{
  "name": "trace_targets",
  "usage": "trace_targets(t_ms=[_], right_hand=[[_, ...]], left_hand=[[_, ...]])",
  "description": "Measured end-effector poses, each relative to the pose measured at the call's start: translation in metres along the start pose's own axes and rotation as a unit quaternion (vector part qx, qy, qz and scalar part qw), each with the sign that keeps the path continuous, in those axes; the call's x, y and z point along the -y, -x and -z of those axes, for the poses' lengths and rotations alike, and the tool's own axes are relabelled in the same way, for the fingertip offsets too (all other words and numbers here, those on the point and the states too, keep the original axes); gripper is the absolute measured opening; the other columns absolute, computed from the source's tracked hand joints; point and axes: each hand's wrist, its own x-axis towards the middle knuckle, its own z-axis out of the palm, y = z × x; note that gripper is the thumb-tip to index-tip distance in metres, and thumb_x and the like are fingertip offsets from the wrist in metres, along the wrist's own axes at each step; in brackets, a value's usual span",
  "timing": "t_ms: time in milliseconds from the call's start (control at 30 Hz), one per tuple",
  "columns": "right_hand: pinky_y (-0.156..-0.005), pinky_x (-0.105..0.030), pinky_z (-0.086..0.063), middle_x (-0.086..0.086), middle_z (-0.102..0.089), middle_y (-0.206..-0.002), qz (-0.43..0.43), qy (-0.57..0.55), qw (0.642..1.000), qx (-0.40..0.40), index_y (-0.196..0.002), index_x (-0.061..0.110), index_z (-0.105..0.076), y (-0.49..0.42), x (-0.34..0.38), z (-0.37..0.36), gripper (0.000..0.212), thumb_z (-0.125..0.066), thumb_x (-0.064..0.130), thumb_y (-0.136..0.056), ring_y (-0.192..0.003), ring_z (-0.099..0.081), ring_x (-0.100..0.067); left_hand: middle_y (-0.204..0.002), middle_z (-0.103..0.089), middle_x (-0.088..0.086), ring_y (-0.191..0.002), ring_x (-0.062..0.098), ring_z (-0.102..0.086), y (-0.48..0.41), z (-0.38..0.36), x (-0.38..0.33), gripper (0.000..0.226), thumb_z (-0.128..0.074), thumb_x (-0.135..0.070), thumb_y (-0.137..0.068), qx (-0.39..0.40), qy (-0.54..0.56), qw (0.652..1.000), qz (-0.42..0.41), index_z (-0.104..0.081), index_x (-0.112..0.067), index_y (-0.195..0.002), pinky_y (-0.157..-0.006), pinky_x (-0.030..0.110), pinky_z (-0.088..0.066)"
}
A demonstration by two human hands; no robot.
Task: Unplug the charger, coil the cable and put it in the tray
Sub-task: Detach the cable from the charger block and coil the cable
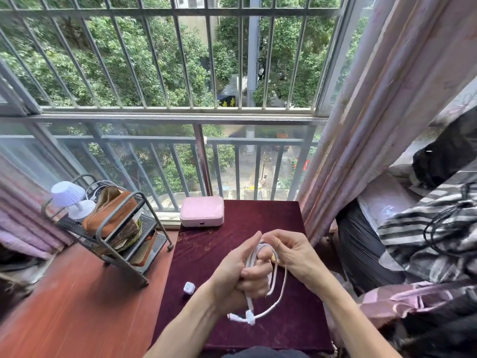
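Over the dark red velvet table (284, 220), my left hand (240, 272) grips a bundle of white cable (280, 288) in loops. My right hand (289, 251) pinches the top of the loop beside the left thumb. The cable's two connector ends (247, 316) hang below my left fist. A small white charger block (189, 288) lies on the velvet to the left of my left wrist, apart from the cable. A pink closed case (202, 211) stands at the table's far left corner. No tray can be told apart in view.
A metal rack (111, 236) with a small lamp (69, 197), a brown pouch and books stands on the wooden floor at the left. Pink curtains hang on both sides. Striped fabric, black cords and dark bags pile at the right. A barred window is ahead.
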Motion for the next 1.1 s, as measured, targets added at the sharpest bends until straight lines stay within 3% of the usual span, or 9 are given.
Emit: trace_targets(t_ms=[100, 200, 267, 367, 433, 567, 633, 833, 1100], right_hand=[[-0.078, -0.027, -0.059, -0.005, -0.081, -0.091, -0.004, -0.02, 1.0, -0.018, -0.098, 0.022, -0.082, 0.005, -0.006, -0.007, 0.027, -0.057, 0.03, -0.104, -0.085, -0.074, -0.014], [-0.077, -0.068, -0.054, -0.046, -0.068, -0.097, -0.028, -0.017, 0.999, -0.027, -0.108, 0.017, -0.08, 0.006, -0.019, -0.01, 0.03, -0.054, 0.033, -0.109, -0.081, -0.067, -0.042], [-0.079, -0.078, -0.047, -0.051, -0.063, -0.095, -0.023, 0.023, 0.999, -0.042, -0.109, 0.008, -0.077, 0.008, -0.027, -0.012, 0.034, -0.05, 0.029, -0.111, -0.079, -0.065, -0.056], [-0.08, -0.062, -0.052, -0.021, -0.072, -0.083, 0.022, 0.201, 0.979, -0.037, -0.093, 0.02, -0.073, 0.017, -0.034, -0.017, 0.032, -0.048, 0.032, -0.111, -0.076, -0.064, -0.034], [-0.072, -0.051, -0.05, 0.001, -0.062, -0.07, 0.012, 0.329, 0.944, -0.006, -0.084, 0.038, -0.059, 0.025, -0.038, -0.019, 0.031, -0.046, 0.037, -0.111, -0.067, -0.055, -0.019], [-0.071, -0.043, -0.047, 0.005, -0.062, -0.084, -0.013, 0.481, 0.875, 0.047, -0.099, 0.026, -0.051, 0.039, -0.038, -0.029, 0.031, -0.033, 0.049, -0.111, -0.081, -0.061, -0.025], [-0.069, -0.043, -0.044, 0.006, -0.057, -0.083, -0.017, 0.497, 0.866, 0.06, -0.099, 0.024, -0.048, 0.045, -0.034, -0.032, 0.033, -0.031, 0.05, -0.111, -0.082, -0.061, -0.028], [-0.055, -0.026, -0.039, 0.007, -0.055, -0.059, -0.113, 0.386, 0.909, 0.104, -0.101, 0.027, -0.07, 0.05, -0.022, -0.026, 0.03, -0.045, 0.042, -0.107, -0.052, -0.047, -0.006], [-0.05, -0.019, -0.04, 0.006, -0.059, -0.059, -0.238, 0.09, 0.939, 0.23, -0.081, 0.02, -0.074, 0.055, 0.008, -0.011, 0.03, -0.057, 0.035, -0.101, -0.05, -0.05, -0.008]], left_hand=[[-0.043, -0.019, -0.009, -0.03, 0.006, -0.01, 0.0, -0.004, -0.003, 0.033, -0.044, -0.036, -0.105, 0.001, 0.017, 0.999, -0.039, -0.058, -0.013, -0.086, -0.036, 0.021, -0.013], [-0.042, -0.035, -0.009, -0.031, 0.006, -0.018, -0.002, -0.007, -0.007, 0.028, -0.046, -0.023, -0.103, -0.006, 0.057, 0.996, -0.075, -0.066, -0.004, -0.102, -0.035, 0.019, -0.023], [-0.045, -0.044, -0.007, -0.029, 0.005, -0.024, -0.004, -0.007, -0.011, 0.027, -0.047, -0.019, -0.102, -0.024, 0.075, 0.992, -0.098, -0.066, -0.001, -0.109, -0.035, 0.018, -0.028], [-0.051, -0.044, -0.006, -0.031, 0.002, -0.034, -0.007, -0.003, -0.015, 0.035, -0.052, -0.02, -0.098, -0.098, 0.015, 0.983, -0.154, -0.064, 0.002, -0.122, -0.039, 0.018, -0.029], [-0.056, -0.047, -0.004, -0.034, 0.003, -0.038, -0.009, 0.001, -0.016, 0.044, -0.055, -0.025, -0.096, -0.149, -0.038, 0.972, -0.179, -0.059, 0.003, -0.13, -0.041, 0.018, -0.034], [-0.066, -0.063, 0.006, -0.043, 0.011, -0.051, -0.016, 0.012, -0.016, 0.045, -0.055, -0.026, -0.1, -0.233, -0.081, 0.952, -0.182, -0.054, 0.005, -0.133, -0.045, 0.02, -0.045], [-0.067, -0.067, 0.009, -0.044, 0.013, -0.055, -0.018, 0.019, -0.014, 0.041, -0.053, -0.025, -0.103, -0.259, -0.087, 0.946, -0.177, -0.052, 0.005, -0.13, -0.046, 0.021, -0.049], [-0.07, -0.073, 0.01, -0.047, 0.017, -0.067, -0.019, 0.035, -0.005, 0.029, -0.049, -0.024, -0.105, -0.299, -0.173, 0.927, -0.148, -0.054, -0.001, -0.122, -0.049, 0.025, -0.054], [-0.07, -0.069, 0.011, -0.053, 0.02, -0.071, -0.016, 0.041, 0.005, 0.033, -0.043, -0.019, -0.109, -0.264, -0.319, 0.902, -0.124, -0.046, 0.001, -0.135, -0.054, 0.026, -0.057]])
